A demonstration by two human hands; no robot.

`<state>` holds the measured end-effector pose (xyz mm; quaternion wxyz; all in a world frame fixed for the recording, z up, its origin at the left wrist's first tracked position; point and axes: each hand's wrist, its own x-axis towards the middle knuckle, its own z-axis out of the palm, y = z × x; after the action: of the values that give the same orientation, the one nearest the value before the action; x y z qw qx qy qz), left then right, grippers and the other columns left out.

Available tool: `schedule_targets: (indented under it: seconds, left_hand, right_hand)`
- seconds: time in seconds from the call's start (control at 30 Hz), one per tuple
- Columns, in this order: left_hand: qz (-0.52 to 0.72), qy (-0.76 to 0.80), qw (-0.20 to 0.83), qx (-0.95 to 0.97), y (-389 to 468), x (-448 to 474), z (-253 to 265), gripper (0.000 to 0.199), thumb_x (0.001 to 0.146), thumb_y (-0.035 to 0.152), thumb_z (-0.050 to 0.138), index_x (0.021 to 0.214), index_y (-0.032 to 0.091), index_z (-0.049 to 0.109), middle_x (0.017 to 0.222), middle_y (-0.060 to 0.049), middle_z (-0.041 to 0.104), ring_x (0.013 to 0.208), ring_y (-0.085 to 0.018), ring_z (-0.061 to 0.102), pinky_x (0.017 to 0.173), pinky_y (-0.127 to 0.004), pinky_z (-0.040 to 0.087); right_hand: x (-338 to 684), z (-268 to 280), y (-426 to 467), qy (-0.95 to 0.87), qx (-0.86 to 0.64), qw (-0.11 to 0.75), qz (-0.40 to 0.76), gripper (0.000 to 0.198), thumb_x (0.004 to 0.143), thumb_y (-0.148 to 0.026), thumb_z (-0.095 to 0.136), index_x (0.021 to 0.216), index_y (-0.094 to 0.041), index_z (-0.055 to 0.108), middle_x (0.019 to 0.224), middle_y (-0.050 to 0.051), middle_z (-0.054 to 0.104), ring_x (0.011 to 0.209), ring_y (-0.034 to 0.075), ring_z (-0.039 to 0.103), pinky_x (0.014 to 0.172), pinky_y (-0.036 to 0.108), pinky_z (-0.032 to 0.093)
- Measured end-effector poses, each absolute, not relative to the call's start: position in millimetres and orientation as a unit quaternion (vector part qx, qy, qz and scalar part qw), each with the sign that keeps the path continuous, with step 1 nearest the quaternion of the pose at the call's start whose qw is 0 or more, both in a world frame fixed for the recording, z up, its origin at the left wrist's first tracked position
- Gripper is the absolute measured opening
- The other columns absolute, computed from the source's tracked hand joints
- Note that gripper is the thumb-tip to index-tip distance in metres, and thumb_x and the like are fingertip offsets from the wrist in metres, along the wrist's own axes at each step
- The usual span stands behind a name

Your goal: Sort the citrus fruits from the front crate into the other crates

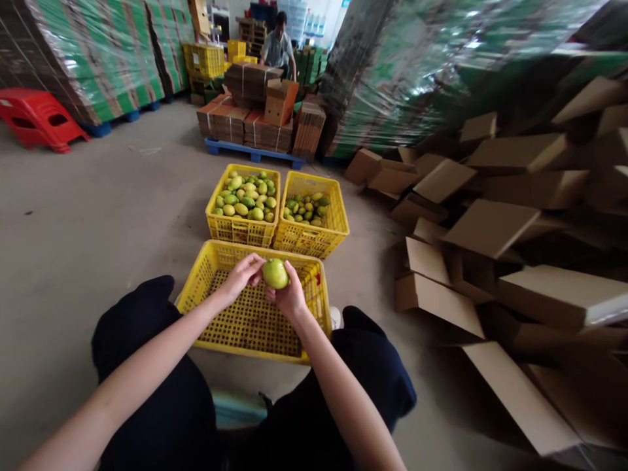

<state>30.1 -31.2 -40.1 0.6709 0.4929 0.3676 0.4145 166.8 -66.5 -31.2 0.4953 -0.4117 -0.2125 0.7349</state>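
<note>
A green-yellow lemon is held up over the near yellow crate, in the fingers and thumb of my right hand. My left hand is just to the left of it, fingers bent and drawn together. Its fingertips reach the lemon's left edge; whether they pinch anything small I cannot make out. Below both hands, the crate's perforated floor shows bare. Just past it stand two more yellow crates: the left one is heaped with green and yellow lemons, the right one holds fewer.
Open cardboard boxes lie in a large pile on the right. Ahead, a blue pallet carries flattened cartons; a person is behind it. A red stool stands at left, near wrapped stacks.
</note>
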Motion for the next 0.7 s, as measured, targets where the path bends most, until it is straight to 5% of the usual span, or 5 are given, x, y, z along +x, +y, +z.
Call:
schedule_targets:
  seconds: [0.7]
  left_hand:
    - [0.357, 0.434, 0.655, 0.504, -22, 29, -18, 0.047, 0.079, 0.059, 0.063, 0.099, 0.018, 0.074, 0.099, -0.007, 0.07, 0.082, -0.019, 0.058, 0.056, -0.022, 0.039]
  right_hand:
    - [155, -37, -71, -0.27, -0.367, 0.573, 0.681, 0.036, 0.065, -0.036, 0.069, 0.097, -0.024, 0.059, 0.074, -0.001, 0.056, 0.056, 0.013, 0.045, 0.044, 0.024, 0.038]
